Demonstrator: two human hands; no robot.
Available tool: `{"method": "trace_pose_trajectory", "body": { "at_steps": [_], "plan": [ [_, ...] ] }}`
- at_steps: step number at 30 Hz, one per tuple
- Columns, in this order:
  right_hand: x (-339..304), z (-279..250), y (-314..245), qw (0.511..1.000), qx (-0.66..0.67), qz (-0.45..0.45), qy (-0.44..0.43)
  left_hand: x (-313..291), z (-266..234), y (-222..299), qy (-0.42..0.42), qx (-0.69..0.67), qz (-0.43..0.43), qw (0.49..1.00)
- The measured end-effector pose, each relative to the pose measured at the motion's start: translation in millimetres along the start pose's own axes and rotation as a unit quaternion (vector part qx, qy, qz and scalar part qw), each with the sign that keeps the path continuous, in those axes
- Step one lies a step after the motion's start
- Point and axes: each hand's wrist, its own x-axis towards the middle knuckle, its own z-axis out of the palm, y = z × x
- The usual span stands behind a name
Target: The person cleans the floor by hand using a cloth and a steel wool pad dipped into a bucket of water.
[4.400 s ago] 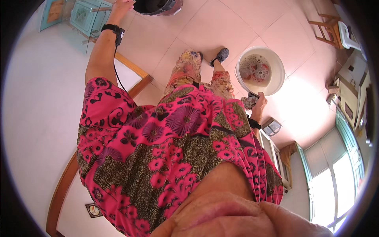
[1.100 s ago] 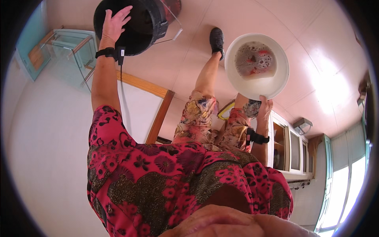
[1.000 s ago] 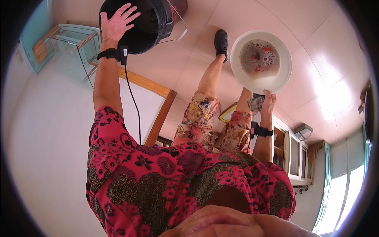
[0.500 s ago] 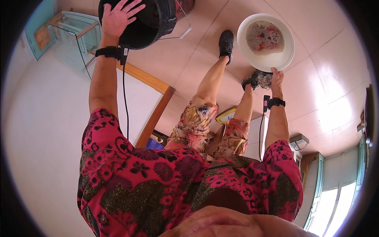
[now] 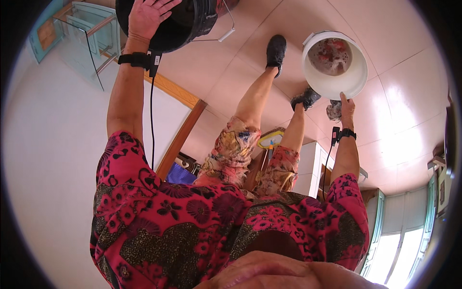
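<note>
My right hand grips the near rim of a white bucket, its thumb over the edge. Inside the bucket lies foamy, murky water with reddish pieces, perhaps cloth. Beside that hand, a grey, shaggy bundle rests on the floor; what it is I cannot make out. At the upper left, my left hand is over the near side of a large black bucket, palm showing and fingers stretched out. Its fingertips run near the picture's top edge. Whether it touches the black bucket is unclear.
A wire handle with a white grip sticks out from the black bucket. A glass-topped stand is at the far left, near a wood-edged white surface. My black shoes stand on the tiled floor between the buckets.
The white bucket has shifted right and changed its tilt, so more of its inner wall shows. My right hand has moved with it. My left hand has moved slightly up, still stretched out.
</note>
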Motion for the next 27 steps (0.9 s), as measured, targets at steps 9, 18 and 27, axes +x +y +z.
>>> {"method": "trace_pose_trajectory", "body": {
  "at_steps": [9, 18, 27],
  "plan": [
    [-76.0, -6.2, 10.0, 0.972, 0.22, 0.019, -0.079, -15.6, -31.7, -12.8, -0.085, -0.088, 0.029, 0.992],
    [-203.7, 159.8, -231.5, 0.902, 0.175, -0.08, -0.387, -33.7, -77.3, -39.8, -0.304, -0.203, 0.088, 0.926],
    [-263.7, 297.4, -372.8, 0.777, 0.457, -0.025, -0.432, -43.1, -68.7, -53.7, -0.299, -0.087, 0.126, 0.942]
  ]
}}
